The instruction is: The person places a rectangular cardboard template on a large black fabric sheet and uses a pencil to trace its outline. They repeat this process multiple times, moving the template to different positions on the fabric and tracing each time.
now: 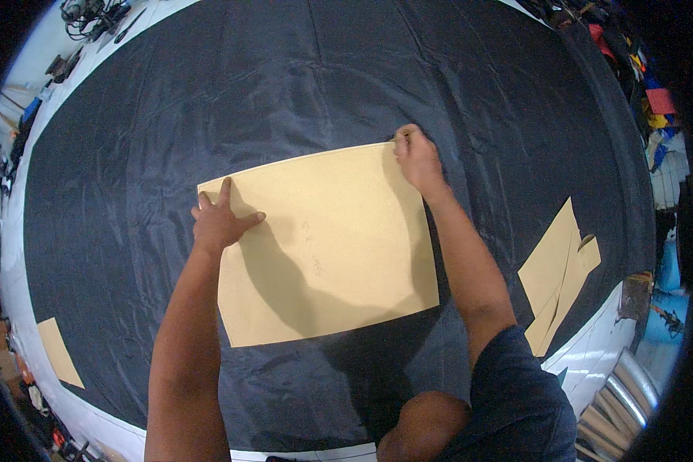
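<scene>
A large tan paper pattern piece [339, 239] with slightly curved far and near edges lies flat on black cloth [285, 85]. Faint handwritten marks show near its middle. My left hand [222, 223] rests on the far left corner of the paper, its fingers spread and pressing down. At the far right corner is my right hand [417, 158], with its fingers closed together at the paper's edge. Whatever those fingers may hold is too small and hidden to make out. Shadows of my arms fall across the paper.
More tan paper pieces [554, 269] overlap on the cloth at the right. A narrow tan strip [60, 353] lies at the left edge. The cloth covers a white table [593, 331]. Long rolls or tubes [616, 408] stand at the lower right, and clutter lines both sides.
</scene>
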